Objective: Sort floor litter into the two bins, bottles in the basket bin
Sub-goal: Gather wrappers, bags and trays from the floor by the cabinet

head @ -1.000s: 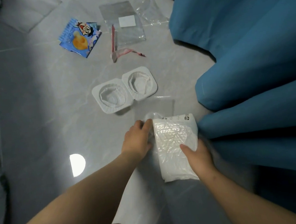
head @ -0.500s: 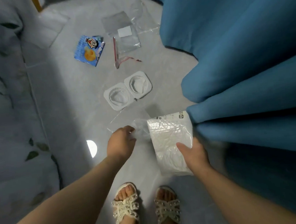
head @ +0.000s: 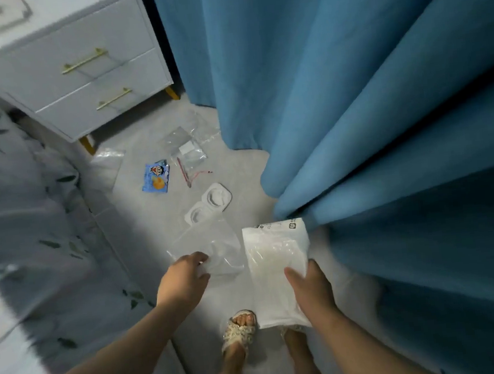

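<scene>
My right hand point(head: 311, 290) grips a white padded plastic mailer bag point(head: 274, 262), held upright above the floor. Left of it, my left hand point(head: 182, 282) is closed on a corner of a clear plastic bag point(head: 212, 247), lifted off the floor. Litter still lies on the grey tile: a white two-cup plastic tray point(head: 209, 204), a blue snack wrapper point(head: 156, 177) with a cartoon face, a red-and-clear strip point(head: 189, 175), and clear plastic bags point(head: 186, 147) farther back. No bin and no bottle is in view.
A blue curtain point(head: 352, 101) hangs along the right and bulges over the floor. A white drawer chest point(head: 78, 76) with gold handles stands at the back left. Leaf-patterned bedding point(head: 27, 238) fills the left side. My sandalled feet point(head: 238, 332) are below the hands.
The view has risen and pulled back, so the floor litter looks smaller and the drawer chest has come into sight. Both hands have lifted, the left one raising the clear bag off the floor.
</scene>
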The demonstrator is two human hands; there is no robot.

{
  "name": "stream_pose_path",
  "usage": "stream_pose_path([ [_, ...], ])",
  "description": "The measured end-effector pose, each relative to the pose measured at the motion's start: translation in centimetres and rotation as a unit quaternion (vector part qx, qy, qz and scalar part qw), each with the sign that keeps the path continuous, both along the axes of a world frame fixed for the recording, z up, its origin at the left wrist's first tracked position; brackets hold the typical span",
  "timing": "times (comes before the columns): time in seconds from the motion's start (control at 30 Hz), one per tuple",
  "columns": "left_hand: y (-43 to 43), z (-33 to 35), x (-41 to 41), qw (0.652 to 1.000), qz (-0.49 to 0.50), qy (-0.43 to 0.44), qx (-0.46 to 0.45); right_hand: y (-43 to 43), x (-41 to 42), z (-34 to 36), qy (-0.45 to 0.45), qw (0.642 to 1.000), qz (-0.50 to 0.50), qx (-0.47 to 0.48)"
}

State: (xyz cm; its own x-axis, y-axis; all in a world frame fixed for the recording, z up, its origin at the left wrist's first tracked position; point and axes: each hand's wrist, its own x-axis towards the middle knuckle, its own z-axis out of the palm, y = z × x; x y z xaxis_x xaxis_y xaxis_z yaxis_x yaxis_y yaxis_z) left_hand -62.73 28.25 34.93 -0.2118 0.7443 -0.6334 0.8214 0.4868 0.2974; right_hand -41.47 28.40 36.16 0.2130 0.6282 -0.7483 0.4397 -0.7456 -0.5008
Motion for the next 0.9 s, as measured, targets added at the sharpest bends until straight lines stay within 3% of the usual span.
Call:
stream_pose_path([
  [0.2,0.1,8.5,3.5,0.990,-0.144,-0.009,0.011,-5.2,2.1,8.1,-0.020,0.993,-0.114,-0.009],
  [0.4,-2.3,12.2,11.8,0.958,-0.281,-0.046,0.024,-12.5,6.5,11.5,-0.044,0.964,-0.262,-0.017],
  [0.57,-5.6,13.6,20.1,0.902,-0.427,-0.064,0.029,-19.1,11.3,12.9,-0.031,0.913,-0.406,0.002],
  [0.9,-16.1,15.2,33.8,0.795,-0.604,-0.058,0.024,-34.1,19.4,14.6,-0.050,0.860,-0.508,0.019],
])
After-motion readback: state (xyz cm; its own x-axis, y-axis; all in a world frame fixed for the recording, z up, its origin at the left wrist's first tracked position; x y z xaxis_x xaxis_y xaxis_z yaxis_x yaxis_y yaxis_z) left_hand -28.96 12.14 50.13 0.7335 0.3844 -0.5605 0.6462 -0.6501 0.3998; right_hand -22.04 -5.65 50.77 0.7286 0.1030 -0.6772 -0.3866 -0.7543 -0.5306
